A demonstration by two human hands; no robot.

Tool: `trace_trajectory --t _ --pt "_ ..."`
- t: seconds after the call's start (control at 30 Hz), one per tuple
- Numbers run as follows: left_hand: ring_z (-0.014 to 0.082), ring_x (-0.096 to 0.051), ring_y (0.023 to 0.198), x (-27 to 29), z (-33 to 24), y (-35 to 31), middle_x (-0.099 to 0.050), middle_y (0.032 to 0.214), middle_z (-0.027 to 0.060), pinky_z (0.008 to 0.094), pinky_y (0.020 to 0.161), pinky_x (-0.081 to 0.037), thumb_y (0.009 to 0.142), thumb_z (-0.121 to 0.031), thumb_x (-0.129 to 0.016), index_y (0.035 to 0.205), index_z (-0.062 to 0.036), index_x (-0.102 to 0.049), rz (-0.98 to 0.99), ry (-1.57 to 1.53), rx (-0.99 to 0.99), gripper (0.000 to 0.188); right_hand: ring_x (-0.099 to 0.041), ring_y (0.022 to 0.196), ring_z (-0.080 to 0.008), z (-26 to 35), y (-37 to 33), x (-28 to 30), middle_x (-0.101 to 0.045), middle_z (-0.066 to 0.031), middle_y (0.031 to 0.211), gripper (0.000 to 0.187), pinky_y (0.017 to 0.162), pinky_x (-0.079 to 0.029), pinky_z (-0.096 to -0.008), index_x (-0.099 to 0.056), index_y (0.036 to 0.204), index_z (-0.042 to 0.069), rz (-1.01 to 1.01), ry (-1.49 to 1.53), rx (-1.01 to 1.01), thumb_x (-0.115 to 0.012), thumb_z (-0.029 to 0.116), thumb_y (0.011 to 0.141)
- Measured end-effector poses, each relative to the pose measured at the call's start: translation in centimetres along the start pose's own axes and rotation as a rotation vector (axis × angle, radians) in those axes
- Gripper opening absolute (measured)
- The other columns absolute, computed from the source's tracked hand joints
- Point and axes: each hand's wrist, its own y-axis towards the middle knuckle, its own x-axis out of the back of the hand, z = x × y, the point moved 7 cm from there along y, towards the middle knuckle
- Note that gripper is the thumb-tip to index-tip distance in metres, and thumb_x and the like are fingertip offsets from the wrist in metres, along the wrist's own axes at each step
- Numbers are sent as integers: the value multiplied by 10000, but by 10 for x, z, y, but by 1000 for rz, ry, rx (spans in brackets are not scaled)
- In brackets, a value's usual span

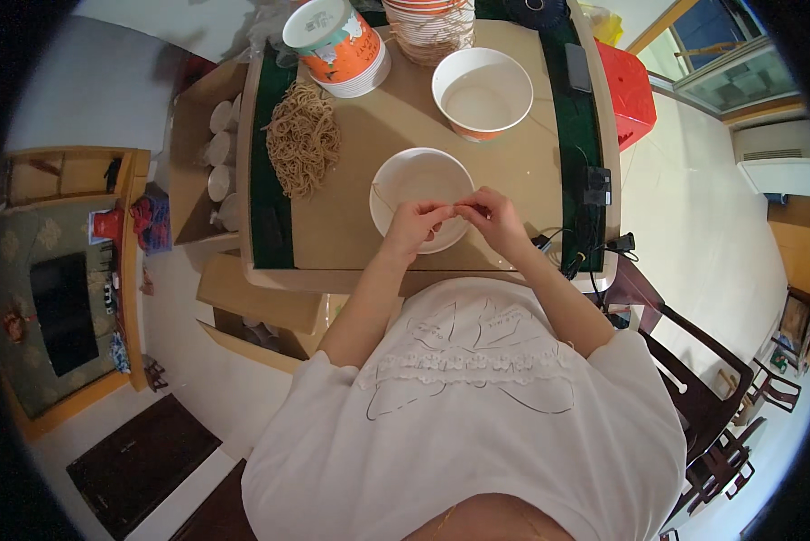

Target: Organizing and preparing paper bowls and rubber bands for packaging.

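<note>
My left hand (411,227) and my right hand (497,222) meet fingertip to fingertip above a white paper bucket (388,168). Both are closed in a pinch. A thin tan cord (381,197) runs out to the left of my left hand, across the bucket's mouth; its part between the fingers is too small to see clearly. Beyond my left hand lies a loose pile of tan cords (302,141). Farther back and to the right stands a second white bucket (482,88) with an orange band low on its side.
An orange and white bucket stack (342,50) stands upside down at the back left. Another bucket stack (429,32), draped with cords, is beside it. Black devices and cables (594,187) lie along the table's right edge. A red stool (623,95) stands beyond; cardboard boxes (196,153) flank the left.
</note>
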Motion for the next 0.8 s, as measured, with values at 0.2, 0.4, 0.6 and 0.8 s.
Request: trace_trajectory --t 0.2,0.4,0.6,0.8 --pt "31 -439 565 -2 -8 -8 -630 758 4 162 440 -301 827 -140 -619 880 -41 -671 -55 -86 33 124 -546 624 -167 7 3 0 -553 -78 734 89 578 -442 -286 -662 845 42 43 -49 63 -631 117 808" --pt "32 -461 575 0 -9 -7 -656 795 9 174 455 -328 815 -132 -629 909 -53 -680 -78 42 -28 133 -562 623 -190 5 2 1 -561 -80 743 90 573 -452 -298 -654 837 47 1 -104 71 -634 127 802" --pt "33 -460 579 -6 -19 -11 -652 773 -17 178 475 -337 785 -137 -665 930 -67 -685 -110 239 -93 162 -567 620 -210 4 1 0 -562 -80 739 85 563 -455 -308 -644 818 52 -34 -132 105 -639 133 790" --pt "39 -467 563 -7 -20 -8 -655 746 -10 191 484 -357 779 -133 -665 899 -56 -687 -133 305 -169 144 -575 633 -230 9 0 1 -564 -87 738 75 567 -462 -322 -635 788 49 -79 -187 160 -646 120 770"
